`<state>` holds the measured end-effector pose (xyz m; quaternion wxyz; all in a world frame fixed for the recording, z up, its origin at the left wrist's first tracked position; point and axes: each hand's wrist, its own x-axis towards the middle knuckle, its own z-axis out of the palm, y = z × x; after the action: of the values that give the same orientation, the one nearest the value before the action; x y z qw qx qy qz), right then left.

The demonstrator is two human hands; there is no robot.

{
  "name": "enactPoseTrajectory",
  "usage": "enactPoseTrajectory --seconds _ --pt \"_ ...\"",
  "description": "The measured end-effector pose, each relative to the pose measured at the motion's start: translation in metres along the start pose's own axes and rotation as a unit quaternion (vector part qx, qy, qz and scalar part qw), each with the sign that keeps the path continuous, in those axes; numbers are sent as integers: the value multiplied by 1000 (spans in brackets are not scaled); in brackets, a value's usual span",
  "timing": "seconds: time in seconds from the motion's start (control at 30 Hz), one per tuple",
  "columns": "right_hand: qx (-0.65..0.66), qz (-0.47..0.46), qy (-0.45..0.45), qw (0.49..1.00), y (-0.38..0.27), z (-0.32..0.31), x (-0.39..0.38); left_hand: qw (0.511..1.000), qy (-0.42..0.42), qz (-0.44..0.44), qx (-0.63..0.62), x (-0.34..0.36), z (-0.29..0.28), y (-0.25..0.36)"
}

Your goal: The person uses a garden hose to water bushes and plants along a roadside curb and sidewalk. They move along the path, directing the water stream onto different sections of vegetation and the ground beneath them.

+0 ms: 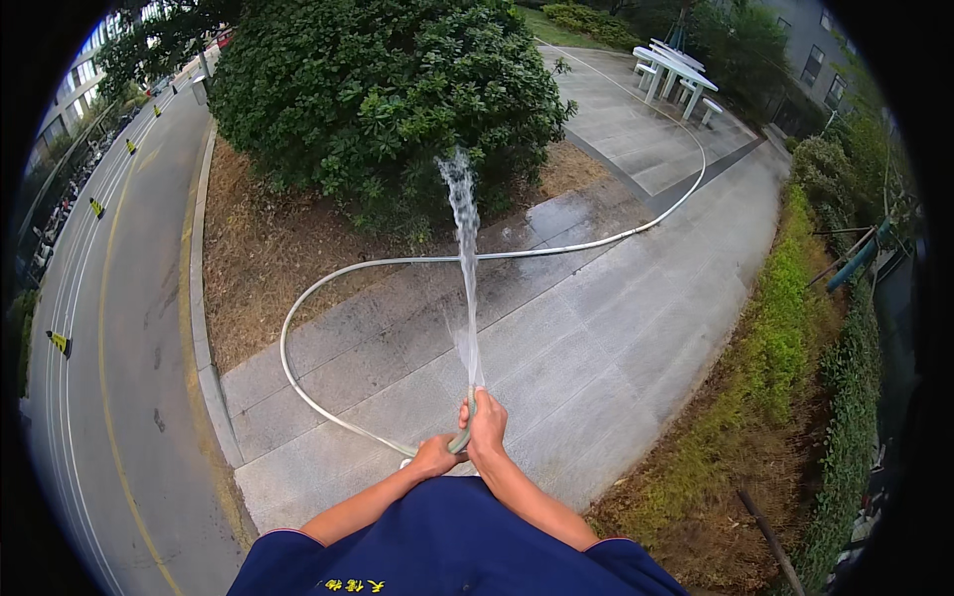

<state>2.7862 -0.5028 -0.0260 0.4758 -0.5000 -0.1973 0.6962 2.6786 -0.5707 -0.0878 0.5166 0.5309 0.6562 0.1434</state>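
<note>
A pale garden hose (370, 264) loops across the paving and comes up to my hands. Near its end my right hand (486, 421) is closed round it, with the mouth pointing away from me. Lower and to the left, my left hand (433, 457) grips the same hose, where it bends. From the mouth a jet of water (464, 214) shoots forward and breaks up in front of a large green bush (388, 94). Wet patches darken the paving (566, 338) beneath the bush.
Dry brown ground (260, 260) surrounds the bush, edged by a curb (202, 288) along the road (129, 298) with yellow-and-black markers (60, 343). A white table (678, 70) with stools stands far right. Shrubs and grass (765, 368) border the paving.
</note>
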Motion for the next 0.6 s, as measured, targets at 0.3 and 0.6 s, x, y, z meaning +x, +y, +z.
enactPoseTrajectory --seconds 0.3,0.6 --pt "12 -84 26 996 -37 11 -16 997 12 76 33 14 -6 32" --pt "32 -103 60 992 -64 -3 -10 995 -27 83 49 21 -4 61"
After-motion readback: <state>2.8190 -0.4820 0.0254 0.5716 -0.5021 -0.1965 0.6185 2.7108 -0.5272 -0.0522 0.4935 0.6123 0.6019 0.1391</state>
